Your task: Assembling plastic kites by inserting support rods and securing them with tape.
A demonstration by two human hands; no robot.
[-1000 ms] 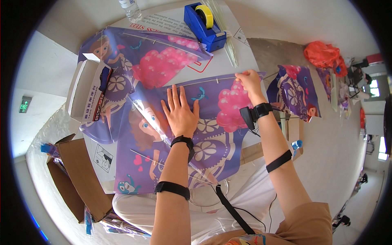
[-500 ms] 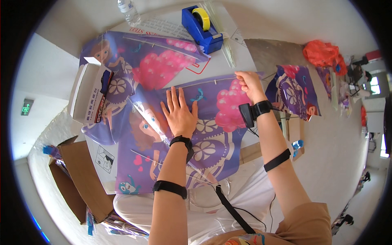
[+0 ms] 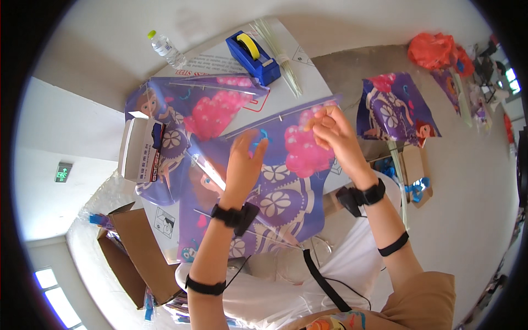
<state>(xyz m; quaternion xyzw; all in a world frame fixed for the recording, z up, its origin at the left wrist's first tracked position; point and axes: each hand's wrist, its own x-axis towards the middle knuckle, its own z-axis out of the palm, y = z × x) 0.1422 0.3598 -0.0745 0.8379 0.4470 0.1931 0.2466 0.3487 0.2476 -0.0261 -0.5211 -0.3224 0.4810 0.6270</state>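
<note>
A purple plastic sheet printed with a cartoon princess and pink balloons lies in front of me, with a thin pale stick along its far edge. Above its middle my left hand is raised, thumb apart from the motion-blurred fingers, holding nothing I can see. Over the pink balloons hovers my right hand, fingers curled in toward the thumb; whether something small is between them is hidden. A second printed sheet lies farther off, partly beneath an open white box.
At the back stand a blue tape dispenser with yellow tape, a bundle of pale sticks and a water bottle. Another printed sheet hangs at right. Cardboard boxes stand low left and right. A red bag lies far right.
My left hand has lifted off the sheet where it lay flat. My right hand has let go of the stick-lined far edge and drawn back toward me. The view has shifted.
</note>
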